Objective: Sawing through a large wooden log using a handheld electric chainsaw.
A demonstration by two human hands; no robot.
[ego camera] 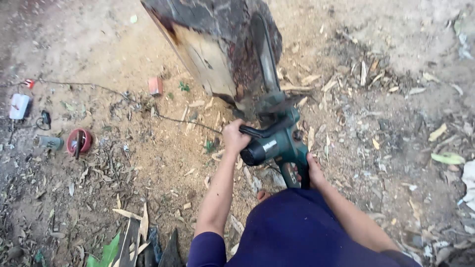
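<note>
I hold a green electric chainsaw [277,143] in both hands. My left hand [233,136] grips its black front handle bar. Around the rear grip closes my right hand [312,171]. The saw's bar [266,54] lies against the dark bark of a large leaning log [217,44], whose pale cut face turns toward the left. The log's lower end meets the ground just ahead of the saw body.
Sawdust and wood chips cover the dirt. A thin black cable [118,94] runs left to a white box [20,106]. A red round tool [79,141] and a grey cylinder [49,142] lie at left. A small reddish block [155,85] sits near the log. Wood scraps [133,237] lie at bottom left.
</note>
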